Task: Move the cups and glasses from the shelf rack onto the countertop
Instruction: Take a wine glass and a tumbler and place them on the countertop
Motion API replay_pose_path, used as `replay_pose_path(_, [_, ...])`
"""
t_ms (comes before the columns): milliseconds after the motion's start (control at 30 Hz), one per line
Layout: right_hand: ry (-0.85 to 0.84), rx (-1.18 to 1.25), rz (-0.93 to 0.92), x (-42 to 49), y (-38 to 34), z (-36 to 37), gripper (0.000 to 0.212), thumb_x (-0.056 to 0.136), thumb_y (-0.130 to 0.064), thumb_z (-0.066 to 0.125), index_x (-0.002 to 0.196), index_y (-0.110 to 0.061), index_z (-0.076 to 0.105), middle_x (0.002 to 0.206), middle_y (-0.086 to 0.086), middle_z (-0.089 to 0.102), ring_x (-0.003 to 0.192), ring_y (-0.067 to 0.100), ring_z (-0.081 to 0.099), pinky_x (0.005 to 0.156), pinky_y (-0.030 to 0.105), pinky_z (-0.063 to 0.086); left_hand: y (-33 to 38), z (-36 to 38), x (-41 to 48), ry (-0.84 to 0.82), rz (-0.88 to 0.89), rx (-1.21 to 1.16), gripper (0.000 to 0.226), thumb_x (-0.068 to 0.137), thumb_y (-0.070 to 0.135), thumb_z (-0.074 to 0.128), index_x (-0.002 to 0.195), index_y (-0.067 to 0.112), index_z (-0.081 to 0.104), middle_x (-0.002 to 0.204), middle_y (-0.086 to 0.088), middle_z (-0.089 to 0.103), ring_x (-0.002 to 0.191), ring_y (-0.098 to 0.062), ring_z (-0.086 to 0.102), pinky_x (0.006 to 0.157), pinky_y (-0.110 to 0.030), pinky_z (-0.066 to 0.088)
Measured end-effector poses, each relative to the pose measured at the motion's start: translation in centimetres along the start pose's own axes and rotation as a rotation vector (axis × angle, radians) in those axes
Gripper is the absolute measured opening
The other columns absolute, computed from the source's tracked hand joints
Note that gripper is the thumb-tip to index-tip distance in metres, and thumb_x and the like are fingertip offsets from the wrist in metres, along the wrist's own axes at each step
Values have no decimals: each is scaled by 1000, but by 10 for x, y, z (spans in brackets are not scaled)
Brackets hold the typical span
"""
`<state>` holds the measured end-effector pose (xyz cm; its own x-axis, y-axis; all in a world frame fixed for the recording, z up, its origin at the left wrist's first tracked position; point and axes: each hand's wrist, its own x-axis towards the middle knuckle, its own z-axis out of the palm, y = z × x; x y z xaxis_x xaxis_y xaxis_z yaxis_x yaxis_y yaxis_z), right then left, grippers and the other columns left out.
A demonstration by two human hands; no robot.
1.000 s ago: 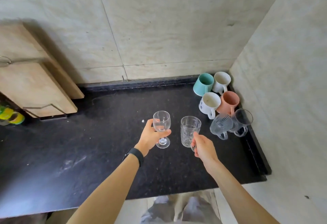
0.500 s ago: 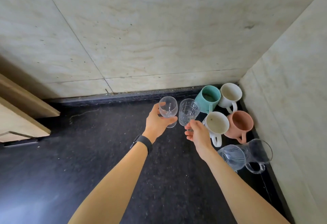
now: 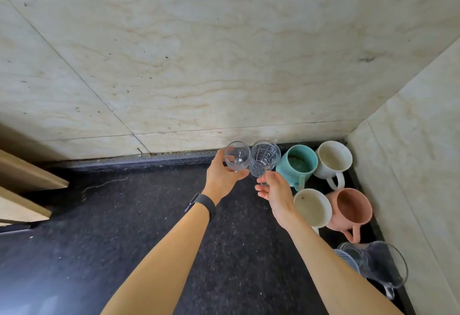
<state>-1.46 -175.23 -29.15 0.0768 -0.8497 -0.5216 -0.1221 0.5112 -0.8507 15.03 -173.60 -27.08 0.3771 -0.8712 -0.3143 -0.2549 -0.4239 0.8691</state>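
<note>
My left hand grips a clear stemmed wine glass near the back wall. My right hand pinches the base of a patterned clear glass, right beside the wine glass. Both glasses are over the far strip of the black countertop; whether they touch it I cannot tell. To their right stand a teal mug, two white mugs and a pink mug. A clear glass mug sits at the near right, partly hidden by my right forearm.
Beige tiled walls close the back and the right side, forming a corner behind the mugs. Wooden boards lean at the left edge. A black band sits on my left wrist.
Both hands carried the two glasses away from me toward the back wall, ending next to the teal mug. The view moved in closer to the corner.
</note>
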Motion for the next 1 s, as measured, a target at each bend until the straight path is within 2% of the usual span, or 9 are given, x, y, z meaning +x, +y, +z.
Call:
replay_pose_path(100, [-7,-27,15,4,1,-1,24,106,-23,41,94,-14,61,96,6,68,77,15,67,70,28,53,4,2,5,19,0,-4,69,72,26,87,130,30,51,104,16,63,93,-11,65,74,-22,50])
replay_pose_path(233, [25,-130,25,4,1,-4,23,103,-26,42,96,-18,62,101,2,70,81,13,68,70,29,52,9,1,9,14,-14,4,69,73,25,87,131,27,50,107,10,63,93,-12,63,70,-22,48])
replay_pose_path(400, [47,-167,144,7,-12,-1,20,101,-33,46,103,-18,58,91,-3,67,80,16,75,88,42,60,10,-2,8,-21,-43,15,67,72,23,87,126,34,48,110,10,65,90,-3,62,65,-15,44])
replay_pose_path(467, [25,-151,181,5,-17,-2,21,102,-34,47,112,-18,54,92,-6,64,77,13,76,87,40,61,10,-4,4,-59,-77,2,80,70,23,89,135,31,42,119,6,64,98,-11,64,71,-18,45])
replay_pose_path(600, [-5,-301,148,-14,-24,-11,30,101,-33,51,126,-17,52,87,-13,60,86,16,75,92,45,59,16,-15,-16,-128,-178,87,116,69,26,91,157,22,14,138,-7,53,121,-27,56,86,-30,44])
replay_pose_path(667, [-6,-316,119,-31,-31,-16,35,99,-29,53,132,-17,49,91,-11,59,91,18,74,92,45,59,22,-25,-28,-151,-208,137,111,73,28,89,156,21,17,142,-10,50,123,-29,54,84,-31,46])
replay_pose_path(767, [-60,-430,44,-68,-46,-25,39,98,-37,52,134,-22,51,120,-2,62,103,16,66,95,42,54,35,-47,-53,-246,-212,312,89,81,35,80,152,20,30,146,-12,47,124,-28,54,91,-34,50])
replay_pose_path(900, [-212,-710,-139,-129,-86,-36,30,100,-48,48,124,-33,59,117,-15,64,103,7,60,88,29,48,61,-87,-95,-419,-126,731,79,80,54,71,148,28,39,146,-8,49,131,-31,48,108,-46,41])
replay_pose_path(1000, [-266,-947,-331,-172,-126,-35,34,100,-43,48,130,-33,61,122,-18,64,112,7,58,90,25,43,87,-117,-128,-363,4,895,73,83,57,65,146,31,42,145,-4,51,133,-30,46,107,-48,41])
